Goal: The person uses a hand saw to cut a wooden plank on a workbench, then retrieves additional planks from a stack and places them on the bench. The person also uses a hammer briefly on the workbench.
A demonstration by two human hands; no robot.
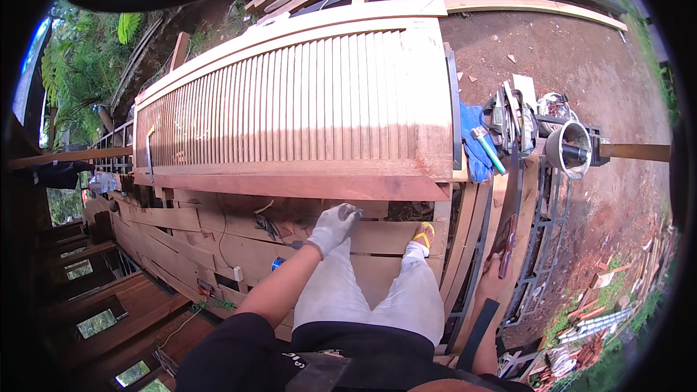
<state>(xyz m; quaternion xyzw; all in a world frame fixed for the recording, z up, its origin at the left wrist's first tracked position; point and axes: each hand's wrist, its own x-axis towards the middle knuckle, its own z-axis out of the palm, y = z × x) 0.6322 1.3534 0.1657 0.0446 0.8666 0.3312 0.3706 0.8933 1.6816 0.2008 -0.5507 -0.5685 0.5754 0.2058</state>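
Observation:
A large louvered wooden door (305,168) lies in front of me, its far side in bright sun. My left hand (335,226), in a pale glove, is closed just off the door's near edge. Something grey shows at its fingertips, too small to name. Low on the right, my bare right hand (494,276) reaches down beside the planks (465,236). Its fingers are at a long reddish-brown piece (507,245) with a glossy look; its kind is unclear, and the fingers' grip is partly hidden.
Right of the door, a hammer (488,149) with a teal handle rests on blue cloth (473,163), near a metal bowl (569,149). A yellow-tipped tool (150,152) lies on the door's left end. Boards (181,243) cover the floor, with gaps between them. A cable (221,232) crosses them.

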